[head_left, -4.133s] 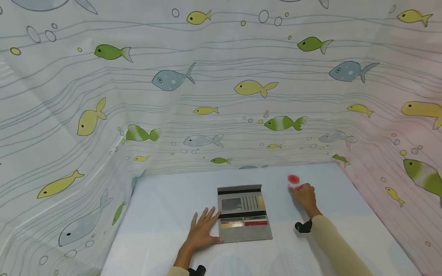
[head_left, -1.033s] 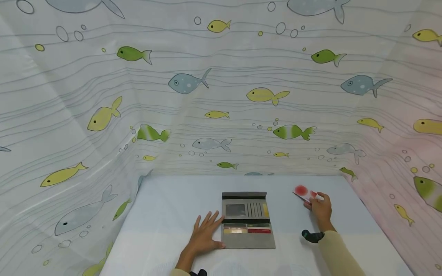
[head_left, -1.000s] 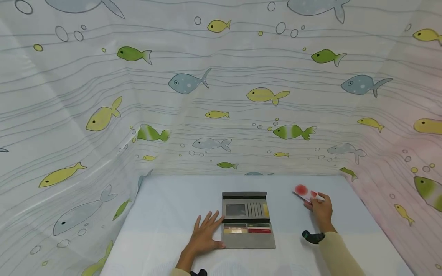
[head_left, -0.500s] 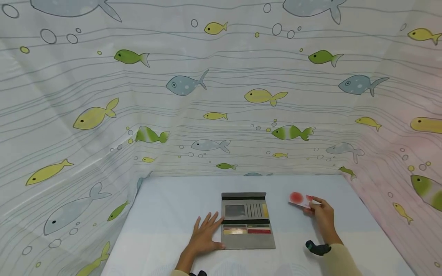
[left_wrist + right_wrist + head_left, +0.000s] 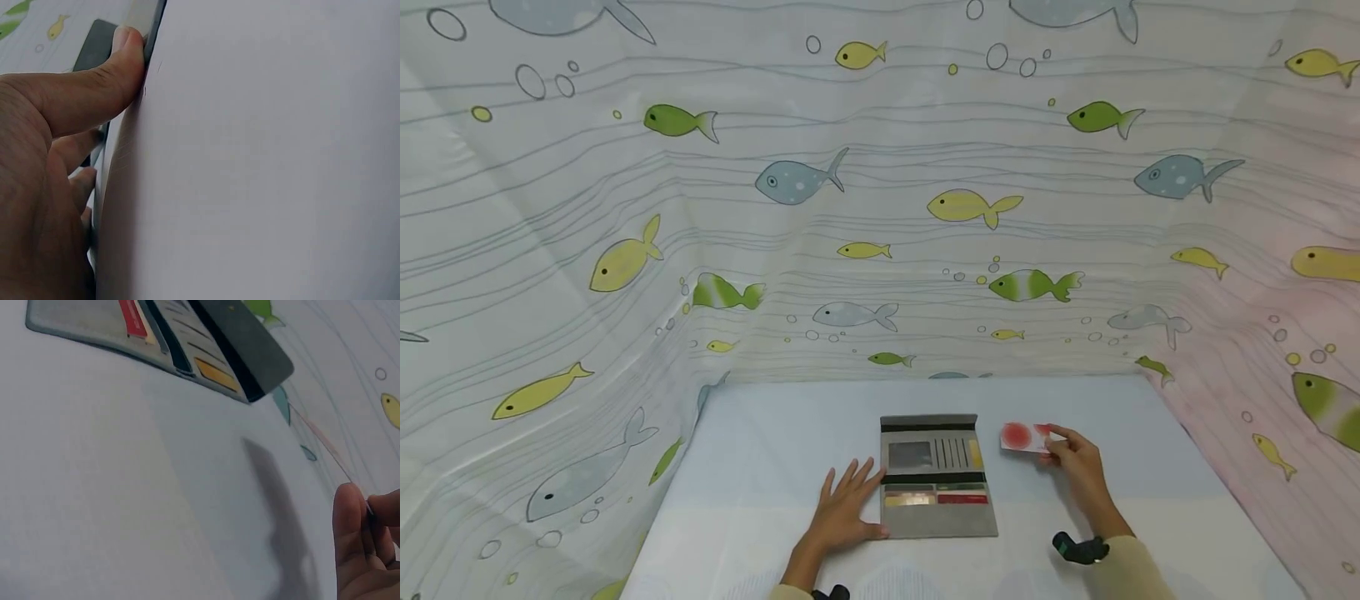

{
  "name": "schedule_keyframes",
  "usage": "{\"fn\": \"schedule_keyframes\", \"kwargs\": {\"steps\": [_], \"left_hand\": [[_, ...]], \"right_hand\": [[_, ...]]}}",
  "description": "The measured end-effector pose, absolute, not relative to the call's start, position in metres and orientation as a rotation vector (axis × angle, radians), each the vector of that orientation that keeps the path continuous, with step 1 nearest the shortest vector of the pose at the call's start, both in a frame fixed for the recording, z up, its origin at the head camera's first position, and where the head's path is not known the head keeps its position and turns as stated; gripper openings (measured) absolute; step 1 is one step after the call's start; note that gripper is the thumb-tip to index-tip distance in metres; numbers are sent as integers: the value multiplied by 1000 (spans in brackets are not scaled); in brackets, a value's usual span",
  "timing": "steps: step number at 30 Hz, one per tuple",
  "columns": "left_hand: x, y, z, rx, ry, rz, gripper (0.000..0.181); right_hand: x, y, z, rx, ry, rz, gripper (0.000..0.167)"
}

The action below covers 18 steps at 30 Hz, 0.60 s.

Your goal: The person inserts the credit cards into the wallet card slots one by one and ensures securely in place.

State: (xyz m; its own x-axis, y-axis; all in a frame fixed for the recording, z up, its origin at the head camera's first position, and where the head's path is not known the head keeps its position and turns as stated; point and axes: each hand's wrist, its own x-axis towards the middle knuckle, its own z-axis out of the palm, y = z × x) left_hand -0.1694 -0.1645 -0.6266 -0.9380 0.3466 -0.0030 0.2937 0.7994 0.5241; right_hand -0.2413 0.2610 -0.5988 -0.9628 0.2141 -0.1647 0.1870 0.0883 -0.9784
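A grey wallet [image 5: 940, 522] lies unfolded on the white table, with several cards in its lower slots and a yellow card [image 5: 975, 452] at its upper right. My left hand [image 5: 842, 508] rests at its left edge, fingers spread and thumb at the lower left corner; the left wrist view shows the thumb [image 5: 94, 94] on the edge. To the right of the wallet, my right hand [image 5: 1078, 471] pinches a white card with red round marks [image 5: 1018, 436] by its right end, off the table. In the right wrist view the card [image 5: 325, 440] appears edge-on, between thumb and fingers.
The white table [image 5: 775, 425] carries the wallet. A curtain with printed fish [image 5: 865, 192] hangs behind it and along both sides. Dark wrist straps [image 5: 1078, 548] sit at the sleeves.
My right hand has lifted the card off the table and brought it leftward, closer to the wallet, turning its face toward the head view. My left hand stays at the wallet's edge.
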Motion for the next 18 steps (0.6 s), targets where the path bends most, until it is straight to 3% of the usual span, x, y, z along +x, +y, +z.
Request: {"fn": "schedule_keyframes", "kwargs": {"steps": [18], "left_hand": [[-171,-165,-629,502,2886,824,100]], "right_hand": [[-246,210,-595,-318,-2553,1874,37]]}}
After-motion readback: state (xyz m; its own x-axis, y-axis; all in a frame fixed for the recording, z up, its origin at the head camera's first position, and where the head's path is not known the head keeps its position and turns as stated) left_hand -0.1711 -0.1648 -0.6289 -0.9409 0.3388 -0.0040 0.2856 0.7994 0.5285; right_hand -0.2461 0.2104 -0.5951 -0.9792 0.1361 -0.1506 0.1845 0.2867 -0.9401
